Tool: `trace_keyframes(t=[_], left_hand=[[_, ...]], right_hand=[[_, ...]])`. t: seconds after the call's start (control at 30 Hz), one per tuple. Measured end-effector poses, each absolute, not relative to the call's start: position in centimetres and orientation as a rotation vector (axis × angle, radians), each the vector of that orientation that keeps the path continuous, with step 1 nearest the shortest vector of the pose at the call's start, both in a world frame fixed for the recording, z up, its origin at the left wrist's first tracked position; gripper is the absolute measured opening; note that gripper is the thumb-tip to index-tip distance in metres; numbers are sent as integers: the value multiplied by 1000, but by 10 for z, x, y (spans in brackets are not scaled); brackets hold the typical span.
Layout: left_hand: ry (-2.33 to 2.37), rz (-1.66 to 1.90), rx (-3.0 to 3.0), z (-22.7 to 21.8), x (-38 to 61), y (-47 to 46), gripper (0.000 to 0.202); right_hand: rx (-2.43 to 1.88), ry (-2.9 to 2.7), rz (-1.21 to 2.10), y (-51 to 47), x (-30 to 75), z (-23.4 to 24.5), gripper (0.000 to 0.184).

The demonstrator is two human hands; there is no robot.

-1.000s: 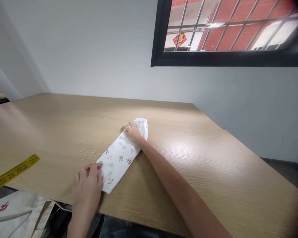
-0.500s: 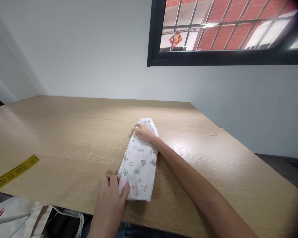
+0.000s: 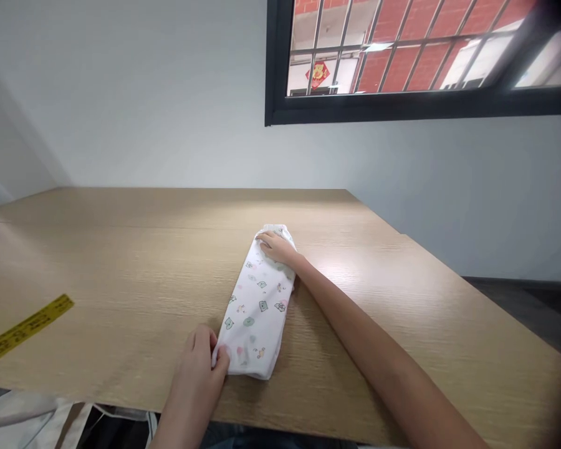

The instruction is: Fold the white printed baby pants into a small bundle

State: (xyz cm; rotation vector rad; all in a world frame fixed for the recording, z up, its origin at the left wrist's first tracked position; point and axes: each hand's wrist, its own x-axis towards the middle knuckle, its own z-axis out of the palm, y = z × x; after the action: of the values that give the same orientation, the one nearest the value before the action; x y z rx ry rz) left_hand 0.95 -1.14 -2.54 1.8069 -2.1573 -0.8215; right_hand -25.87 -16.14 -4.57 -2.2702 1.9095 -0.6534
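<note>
A folded white cloth point(image 3: 259, 305) printed with small green and pink figures lies lengthwise on the wooden table point(image 3: 121, 262), running away from me. My left hand point(image 3: 197, 365) pinches its near left corner, thumb on top of the fabric. My right hand point(image 3: 277, 247) rests on the far end with the fingers lying flat over the fabric, the arm stretched out across the table.
A yellow ruler point(image 3: 23, 327) lies at the table's left front edge. White bags point(image 3: 23, 421) sit below the table edge at bottom left. A grey wall and a barred, dark-framed window point(image 3: 402, 62) stand behind the table.
The cloth has turned from a diagonal lie to nearly lengthwise, its near end swung right with my left hand. The view has shifted a little to the right.
</note>
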Motion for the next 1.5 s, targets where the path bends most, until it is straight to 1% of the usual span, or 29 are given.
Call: trace_keyframes(t=[0.07,0.17,0.23,0.33,0.43,0.57,0.7,0.83,0.97,1.07,1.17,1.27,1.43,1.5], left_hand=[[-2198,-820,1765,-27,15,-12,9],[-2390,-709,1573,-23,18,-26,16],[-2549,-548,1289,-15,8,-45,23],[-2749,-283,831,-5,-28,-82,40],[-2917,-309,482,-6,-72,-119,32],[-3022,-336,221,-21,-105,-147,34],[-3000,-337,212,-34,-102,-142,44],[-3072,-377,172,-35,-84,-109,50],[-3153,-488,51,-24,-54,-63,49],[-3145,-629,51,-11,-30,-39,49],[-3176,-659,110,-4,-12,-27,54],[-3155,-518,184,-9,-1,-19,56],[-2983,-105,285,-27,5,-4,58],[-2973,-34,308,-29,6,-4,57]], right_hand=[[-2251,1846,-639,-160,-259,-41,34],[-2155,1770,-666,-154,-255,-31,38],[-2126,1735,-663,-146,-249,-24,38],[-2164,1773,-547,-134,-242,-19,37],[-2141,1888,-394,-124,-243,-20,40],[-2181,1731,-385,-122,-256,-25,42],[-2272,1606,-260,-128,-268,-29,45],[-2361,1592,-140,-137,-269,-34,47],[-2468,1755,-95,-151,-261,-46,49],[-2443,1963,-120,-164,-255,-54,54],[-2405,2042,-141,-173,-253,-56,57],[-2416,2025,-139,-176,-253,-54,56],[-2421,2064,-60,-172,-246,-44,55],[-2473,2107,43,-163,-236,-37,49]])
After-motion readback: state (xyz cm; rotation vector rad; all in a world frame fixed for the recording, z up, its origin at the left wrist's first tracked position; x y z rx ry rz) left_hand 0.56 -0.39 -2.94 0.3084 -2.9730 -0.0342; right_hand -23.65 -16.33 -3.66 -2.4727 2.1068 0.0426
